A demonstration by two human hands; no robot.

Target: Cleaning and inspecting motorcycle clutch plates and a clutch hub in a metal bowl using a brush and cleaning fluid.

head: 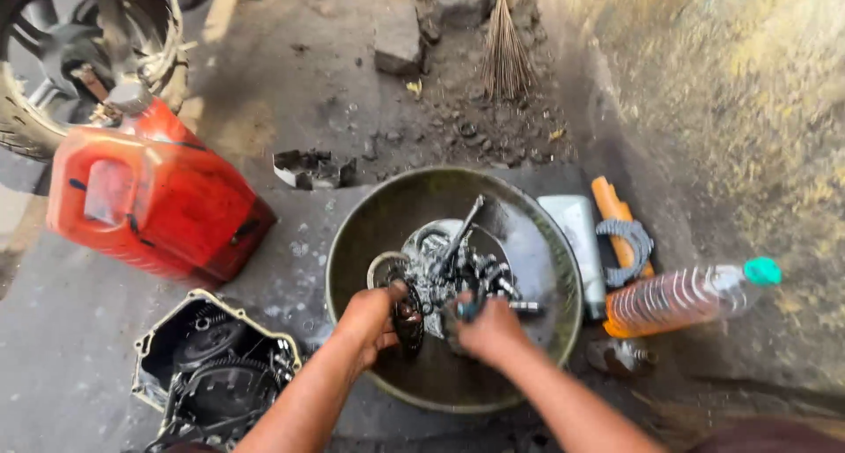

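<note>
Greasy metal parts [458, 272] fill the pan [528, 330] under both hands. Left hand [370, 316] grips a dark gear [407, 316] upright; right hand [488, 330] is closed around a small blue-tipped tool [466, 310] just beside it. Red jug [150, 198] sits far left, engine cover [211, 374] below it, bottle [687, 299] right.

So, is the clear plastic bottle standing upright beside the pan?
No, the plastic bottle lies on its side to the right of the round metal pan, its green cap pointing away from it.
</note>
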